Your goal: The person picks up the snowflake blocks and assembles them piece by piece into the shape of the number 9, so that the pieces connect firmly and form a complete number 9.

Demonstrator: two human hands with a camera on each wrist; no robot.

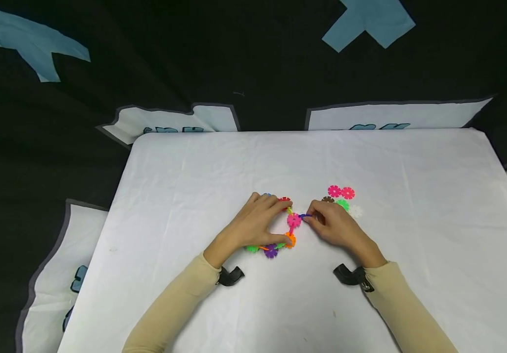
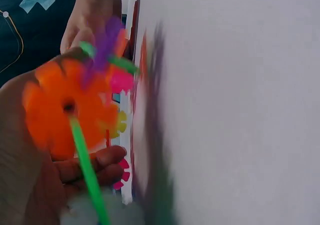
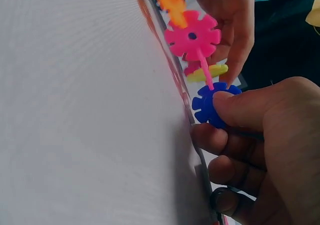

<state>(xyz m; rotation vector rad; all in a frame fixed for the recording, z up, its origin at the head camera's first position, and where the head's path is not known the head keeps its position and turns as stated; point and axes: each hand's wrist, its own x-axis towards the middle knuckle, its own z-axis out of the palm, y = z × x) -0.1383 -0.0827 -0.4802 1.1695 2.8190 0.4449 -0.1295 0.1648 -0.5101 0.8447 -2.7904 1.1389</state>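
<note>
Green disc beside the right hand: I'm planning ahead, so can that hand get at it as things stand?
Probably yes: the green disc lies close by the right hand with nothing apparently in between, though that hand pinches a blue disc and may need to release it first.

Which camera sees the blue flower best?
The right wrist view: the blue flower is big there, though the right hand covers part. The head view shows only a thin sliver; the left wrist view doesn't clearly show it.
</note>
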